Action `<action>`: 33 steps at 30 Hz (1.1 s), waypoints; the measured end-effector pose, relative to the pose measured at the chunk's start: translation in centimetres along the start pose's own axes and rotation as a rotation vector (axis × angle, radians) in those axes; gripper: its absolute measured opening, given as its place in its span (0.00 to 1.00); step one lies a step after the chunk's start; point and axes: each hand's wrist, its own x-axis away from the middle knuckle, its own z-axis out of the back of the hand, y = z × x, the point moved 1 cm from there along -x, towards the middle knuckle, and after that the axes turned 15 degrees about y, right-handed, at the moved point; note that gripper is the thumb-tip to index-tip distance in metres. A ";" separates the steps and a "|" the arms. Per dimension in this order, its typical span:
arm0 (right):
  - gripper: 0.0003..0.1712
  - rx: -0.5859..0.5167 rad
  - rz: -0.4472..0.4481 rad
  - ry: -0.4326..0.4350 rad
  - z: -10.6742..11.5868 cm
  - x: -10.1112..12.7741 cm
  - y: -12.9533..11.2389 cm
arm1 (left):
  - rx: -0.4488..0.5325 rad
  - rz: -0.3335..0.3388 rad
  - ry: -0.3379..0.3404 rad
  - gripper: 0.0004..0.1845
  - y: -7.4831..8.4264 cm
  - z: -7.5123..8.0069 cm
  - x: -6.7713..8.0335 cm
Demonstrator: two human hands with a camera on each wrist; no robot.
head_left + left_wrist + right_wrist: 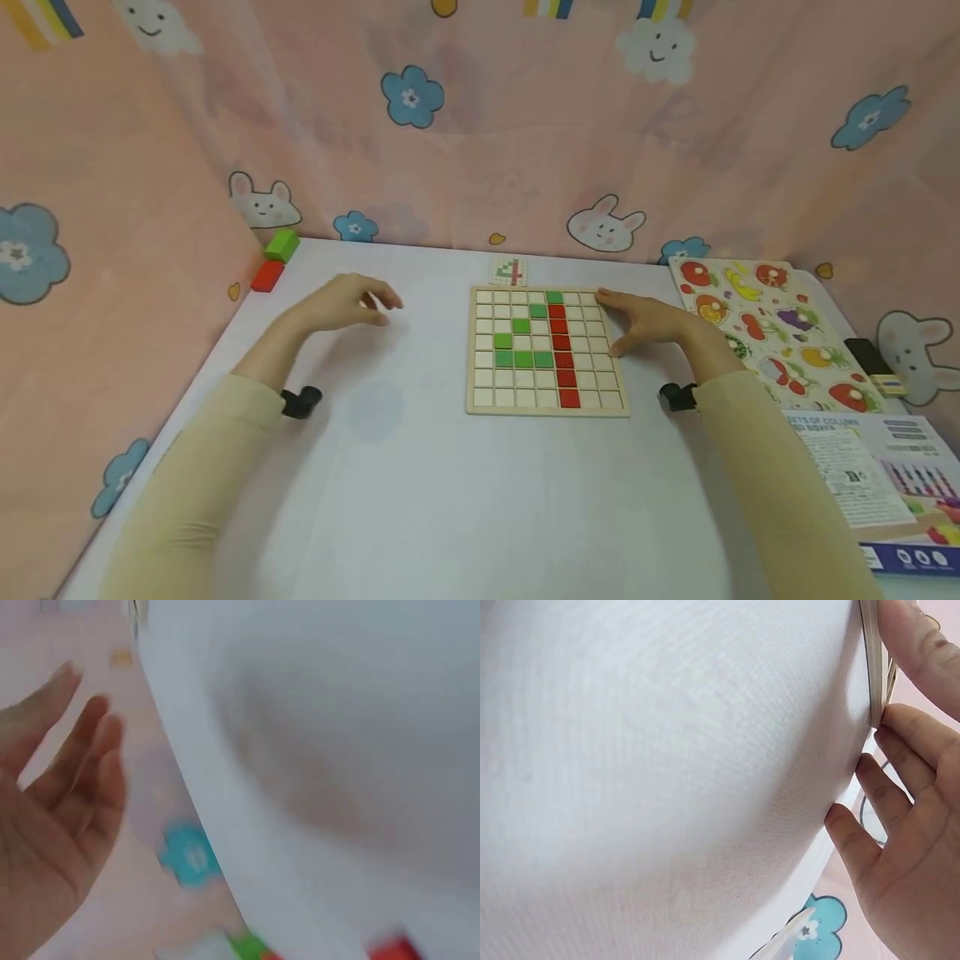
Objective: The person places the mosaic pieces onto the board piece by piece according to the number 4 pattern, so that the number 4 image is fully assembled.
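The wooden grid board (547, 352) lies mid-table with a green-and-red "4" filled in; the right hand (645, 323) rests straight-fingered on its right edge, holding nothing. The left hand (347, 302) hovers relaxed and empty to the left. The pattern looks complete against the small card (509, 271) just beyond the board, so next comes checking it.

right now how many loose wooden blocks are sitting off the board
2: a green rectangular wooden block at the white table's far left corner, and a red rectangular wooden block just in front of it, both beyond the left hand. None seem hidden.
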 end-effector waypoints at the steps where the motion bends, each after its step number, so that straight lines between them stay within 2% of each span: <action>1: 0.64 0.000 -0.001 0.000 0.0 0.0 0.0 | -0.002 0.027 -0.027 0.16 -1.4 1.1 0.8; 4: 0.64 -0.012 -0.002 -0.001 -0.1 0.1 0.0 | 0.000 0.101 -0.085 0.18 -5.3 3.5 3.0; 7: 0.64 -0.028 -0.001 -0.004 -0.1 0.2 0.1 | -0.009 0.184 -0.121 0.22 -8.3 4.7 4.8; 10: 0.63 -0.033 0.000 -0.005 -0.1 0.2 0.2 | -0.018 0.236 -0.169 0.24 -10.3 4.9 6.2; 14: 0.64 -0.026 -0.001 -0.005 -0.1 0.1 0.3 | 0.015 0.269 -0.199 0.24 -11.7 4.7 7.3; 20: 0.63 -0.022 0.001 -0.004 -0.1 0.0 0.2 | 0.011 0.270 -0.170 0.15 -12.4 4.3 7.5; 25: 0.63 -0.031 0.010 -0.004 -0.1 0.0 0.2 | -0.021 0.269 -0.072 0.10 -12.0 3.9 6.7; 29: 0.63 -0.036 0.003 -0.003 0.0 0.0 0.2 | -0.045 0.285 0.004 0.07 -10.6 3.3 5.3; 33: 0.63 -0.033 -0.001 -0.001 -0.1 -0.1 0.2 | -0.020 0.275 0.049 0.08 -8.1 1.9 3.0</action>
